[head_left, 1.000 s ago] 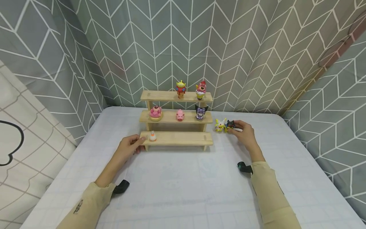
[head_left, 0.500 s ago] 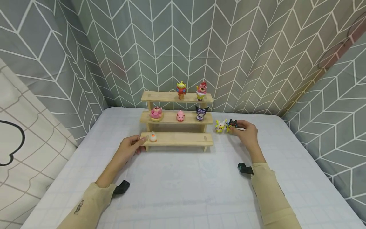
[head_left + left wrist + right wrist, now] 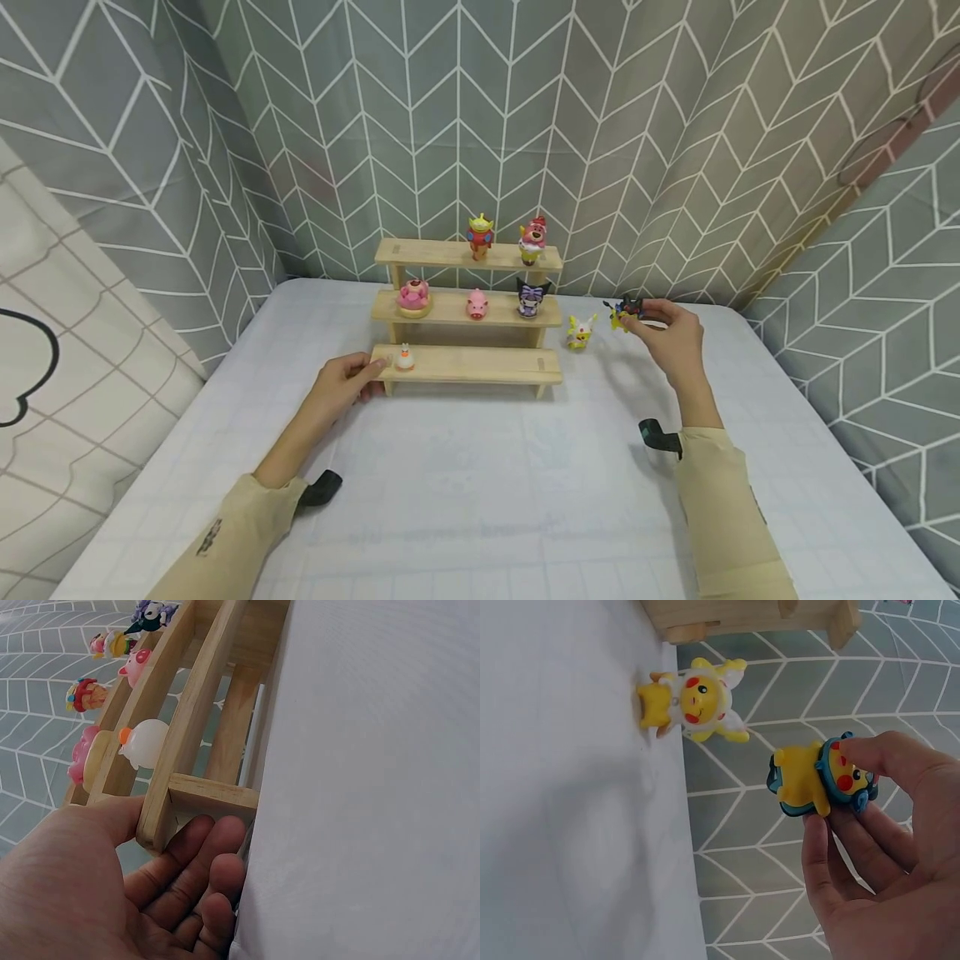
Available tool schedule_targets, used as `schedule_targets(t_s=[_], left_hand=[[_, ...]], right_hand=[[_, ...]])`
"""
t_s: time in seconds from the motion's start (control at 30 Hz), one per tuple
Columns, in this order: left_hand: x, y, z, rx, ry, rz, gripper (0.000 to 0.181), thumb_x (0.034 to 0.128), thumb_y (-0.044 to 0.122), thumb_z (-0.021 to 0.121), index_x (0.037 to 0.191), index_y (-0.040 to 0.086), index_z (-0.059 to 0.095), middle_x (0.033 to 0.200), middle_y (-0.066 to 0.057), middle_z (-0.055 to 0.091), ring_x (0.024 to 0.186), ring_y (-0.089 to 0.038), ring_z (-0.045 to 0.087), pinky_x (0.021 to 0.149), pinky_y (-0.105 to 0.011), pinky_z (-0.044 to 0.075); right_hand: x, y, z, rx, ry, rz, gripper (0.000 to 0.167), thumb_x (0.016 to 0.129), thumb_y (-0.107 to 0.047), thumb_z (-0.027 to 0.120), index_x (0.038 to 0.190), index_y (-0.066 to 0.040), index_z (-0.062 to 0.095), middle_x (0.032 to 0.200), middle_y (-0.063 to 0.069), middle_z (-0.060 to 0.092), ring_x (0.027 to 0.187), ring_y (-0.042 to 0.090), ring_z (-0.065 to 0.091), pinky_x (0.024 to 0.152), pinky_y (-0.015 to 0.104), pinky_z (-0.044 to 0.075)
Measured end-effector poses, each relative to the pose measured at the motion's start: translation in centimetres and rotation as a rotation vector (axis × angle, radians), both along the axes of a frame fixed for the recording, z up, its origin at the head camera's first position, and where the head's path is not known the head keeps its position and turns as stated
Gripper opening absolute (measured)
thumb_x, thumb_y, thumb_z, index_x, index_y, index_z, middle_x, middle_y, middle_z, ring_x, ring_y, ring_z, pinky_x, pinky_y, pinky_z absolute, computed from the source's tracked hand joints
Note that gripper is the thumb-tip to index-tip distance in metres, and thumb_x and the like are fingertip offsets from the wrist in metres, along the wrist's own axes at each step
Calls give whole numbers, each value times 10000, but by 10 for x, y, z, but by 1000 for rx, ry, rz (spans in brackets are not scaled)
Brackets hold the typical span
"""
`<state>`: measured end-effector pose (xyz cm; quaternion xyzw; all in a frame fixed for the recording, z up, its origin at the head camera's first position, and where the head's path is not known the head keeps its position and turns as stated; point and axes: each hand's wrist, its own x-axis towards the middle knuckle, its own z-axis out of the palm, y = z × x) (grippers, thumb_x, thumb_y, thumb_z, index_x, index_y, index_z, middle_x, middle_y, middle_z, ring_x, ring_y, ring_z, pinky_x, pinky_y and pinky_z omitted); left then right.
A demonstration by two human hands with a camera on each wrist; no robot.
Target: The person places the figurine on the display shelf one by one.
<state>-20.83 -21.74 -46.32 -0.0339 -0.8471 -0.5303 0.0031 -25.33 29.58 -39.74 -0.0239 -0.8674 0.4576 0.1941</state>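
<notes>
My left hand (image 3: 347,385) grips the left end of the lowest step of a three-tier wooden display stand (image 3: 480,367), thumb on top and fingers curled beneath. Beside that thumb sits a white duck-like figurine (image 3: 146,742) with an orange beak. Off the stand's right side, my right hand (image 3: 671,342) pinches a yellow Pikachu figurine (image 3: 802,780) in a dark blue hooded outfit, raised above the table. A second Pikachu figurine (image 3: 697,701), with a white hood, stands on the table between the stand and that hand.
The middle step bears a pink bear figurine (image 3: 414,298), a pink pig figurine (image 3: 477,304) and a dark-eared purple figurine (image 3: 530,298). On the top step stand a green alien figurine (image 3: 480,237) and a red-hatted bear figurine (image 3: 533,240). Patterned curtains (image 3: 450,125) hang behind.
My right hand has lifted the dark-hooded Pikachu figurine off the table and moved it right, away from the white-hooded one. The left hand keeps its hold on the stand.
</notes>
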Motion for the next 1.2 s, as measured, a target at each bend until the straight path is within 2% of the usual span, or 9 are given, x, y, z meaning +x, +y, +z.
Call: schedule_targets(t_s=[0.17,0.37,0.53,0.67,0.93,1.2], left_hand=[[-1,0,-2,3,10,-1,391,1054,372,660,932,0,661,724,-47,657,640,-123,545,564,-242,420],[0,0,-1,0,13,-3,397,1054,371,659,937,-9,661,730,-53,663,638,-119,545,565,-241,423],[1,1,1,-6,-3,-1,393,1054,386,655,949,7,655,730,-48,646,656,-123,543,578,-242,426],[1,1,2,-6,-4,-3,392,1055,386,652,949,9,654,728,-48,640,660,-125,541,581,-243,425],[1,1,2,7,-5,-3,383,1056,375,653,951,7,654,730,-50,640,659,-127,542,581,-242,427],[3,1,3,9,4,-10,385,1055,373,655,960,0,660,744,-60,654,667,-133,547,588,-245,434]], right_hand=[[4,-5,7,0,17,18,474,958,-243,795,1343,-3,657,1292,180,717,1028,-25,616,940,166,540],[16,-23,29,-9,32,57,500,954,-268,803,1362,-20,654,1312,157,701,1022,34,654,956,238,559],[26,-42,46,-11,80,122,455,949,-214,808,1334,-16,669,1270,161,707,940,-4,665,884,167,545],[32,-54,55,-40,138,198,401,929,-120,816,1283,14,684,1217,180,710,943,14,685,885,156,549],[40,-69,64,-63,179,293,365,913,-94,828,1234,23,698,1187,169,714,1012,50,676,918,174,549],[43,-84,64,-70,191,362,365,903,-54,828,1229,37,692,1177,181,707,987,99,703,899,172,559]])
